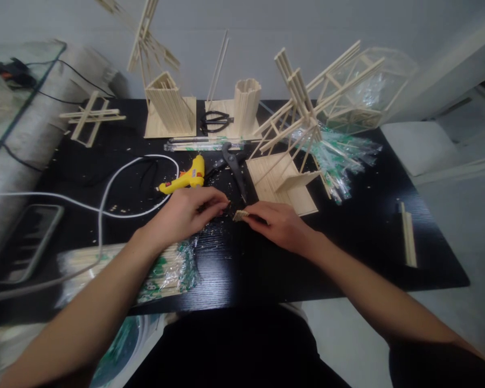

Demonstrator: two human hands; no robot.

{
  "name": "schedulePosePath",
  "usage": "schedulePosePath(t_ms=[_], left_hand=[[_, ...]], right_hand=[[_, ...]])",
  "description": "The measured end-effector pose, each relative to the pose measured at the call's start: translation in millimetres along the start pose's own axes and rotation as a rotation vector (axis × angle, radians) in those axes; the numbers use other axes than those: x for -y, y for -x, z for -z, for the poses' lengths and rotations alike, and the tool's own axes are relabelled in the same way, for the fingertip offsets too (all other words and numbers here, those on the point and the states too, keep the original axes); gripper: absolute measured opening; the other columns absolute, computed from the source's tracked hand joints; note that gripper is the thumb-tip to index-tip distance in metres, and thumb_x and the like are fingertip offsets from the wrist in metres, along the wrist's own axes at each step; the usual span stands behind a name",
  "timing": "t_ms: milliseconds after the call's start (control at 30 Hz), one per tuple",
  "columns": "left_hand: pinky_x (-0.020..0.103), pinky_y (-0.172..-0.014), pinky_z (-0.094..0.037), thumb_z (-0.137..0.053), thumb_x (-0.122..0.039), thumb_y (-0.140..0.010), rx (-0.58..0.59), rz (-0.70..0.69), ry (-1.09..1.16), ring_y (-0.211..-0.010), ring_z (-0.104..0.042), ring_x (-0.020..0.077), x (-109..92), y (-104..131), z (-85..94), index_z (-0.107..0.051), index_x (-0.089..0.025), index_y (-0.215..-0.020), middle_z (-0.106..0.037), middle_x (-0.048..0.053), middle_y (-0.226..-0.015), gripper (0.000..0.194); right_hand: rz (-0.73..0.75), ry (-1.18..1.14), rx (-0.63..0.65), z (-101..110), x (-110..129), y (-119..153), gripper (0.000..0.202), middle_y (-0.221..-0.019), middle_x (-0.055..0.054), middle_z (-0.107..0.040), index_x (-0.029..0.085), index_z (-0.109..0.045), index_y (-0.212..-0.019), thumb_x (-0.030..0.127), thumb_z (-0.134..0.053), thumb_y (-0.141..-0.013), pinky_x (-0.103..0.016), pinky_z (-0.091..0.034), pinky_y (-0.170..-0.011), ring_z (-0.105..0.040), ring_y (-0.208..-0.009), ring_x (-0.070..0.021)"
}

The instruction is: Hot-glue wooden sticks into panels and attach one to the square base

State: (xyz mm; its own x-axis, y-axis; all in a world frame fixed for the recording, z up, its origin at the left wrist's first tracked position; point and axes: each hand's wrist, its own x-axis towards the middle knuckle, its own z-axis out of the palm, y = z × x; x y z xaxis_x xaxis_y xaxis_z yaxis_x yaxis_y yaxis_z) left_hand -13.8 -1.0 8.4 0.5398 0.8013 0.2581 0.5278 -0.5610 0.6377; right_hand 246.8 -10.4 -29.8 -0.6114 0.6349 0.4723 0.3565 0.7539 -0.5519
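Note:
My right hand (pixel 283 225) pinches a small piece of joined wooden sticks (pixel 240 216) just above the black table. Across a narrow gap, my left hand (pixel 192 211) has its thumb and fingertips pressed together; whatever is between them is too small to make out. Beyond my left hand lies a yellow glue gun (pixel 191 177) on its side. Dark-handled pliers (pixel 234 168) rest between the two hands, farther back. Behind my right hand stands a windmill-like stick model (pixel 301 102) on a flat stick base (pixel 262 180).
Two stick towers (pixel 167 105) (pixel 246 105) stand at the back, with black scissors (pixel 217 121) between them. A white cable (pixel 102 215) loops across the left. Bagged sticks (pixel 167 272) lie at the front left, loose sticks (pixel 408 237) at the right, and wood crumbs are scattered about.

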Motion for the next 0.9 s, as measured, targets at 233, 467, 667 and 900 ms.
schedulePosePath(t_ms=[233, 467, 667, 900], left_hand=[[0.022, -0.068, -0.056, -0.073, -0.033, -0.096, 0.006, -0.053, 0.114, -0.074, -0.07, 0.0116, -8, 1, -9.4, -0.071, -0.017, -0.112, -0.076, 0.003, -0.092, 0.023], [0.023, -0.072, -0.054, -0.072, -0.028, -0.098, -0.016, -0.089, 0.091, -0.078, -0.072, 0.012, -5, -2, -18.9, -0.075, -0.018, -0.1, -0.077, 0.003, -0.089, 0.011], [0.024, -0.074, -0.055, -0.067, -0.027, -0.101, -0.003, -0.125, 0.077, -0.079, -0.071, 0.0128, -7, -2, -18.6, -0.073, -0.017, -0.102, -0.076, 0.004, -0.09, 0.011], [0.024, -0.075, -0.056, -0.065, -0.023, -0.102, -0.016, -0.167, 0.046, -0.081, -0.071, 0.0137, -8, -1, -18.9, -0.071, -0.017, -0.104, -0.075, 0.004, -0.091, 0.009]], right_hand=[[0.021, 0.025, 0.012, -1, 0, -1, 0.016, -0.1, -0.008, -0.079, 0.018, -0.07, -0.115, 0.02, -0.058, -0.105, -0.033, -0.064, -0.08, -0.076, -0.088, -0.0191], [0.035, 0.004, 0.015, 0, 2, -2, 0.016, -0.1, -0.011, -0.078, 0.014, -0.071, -0.115, 0.017, -0.06, -0.104, -0.034, -0.064, -0.083, -0.075, -0.09, -0.02], [0.031, 0.002, 0.035, 2, 0, -2, 0.016, -0.1, -0.011, -0.078, 0.013, -0.07, -0.115, 0.019, -0.059, -0.105, -0.033, -0.063, -0.08, -0.075, -0.088, -0.0198], [0.016, 0.009, 0.035, 1, 0, -2, 0.016, -0.1, -0.009, -0.078, 0.016, -0.069, -0.115, 0.022, -0.057, -0.106, -0.033, -0.063, -0.08, -0.074, -0.087, -0.0189]])
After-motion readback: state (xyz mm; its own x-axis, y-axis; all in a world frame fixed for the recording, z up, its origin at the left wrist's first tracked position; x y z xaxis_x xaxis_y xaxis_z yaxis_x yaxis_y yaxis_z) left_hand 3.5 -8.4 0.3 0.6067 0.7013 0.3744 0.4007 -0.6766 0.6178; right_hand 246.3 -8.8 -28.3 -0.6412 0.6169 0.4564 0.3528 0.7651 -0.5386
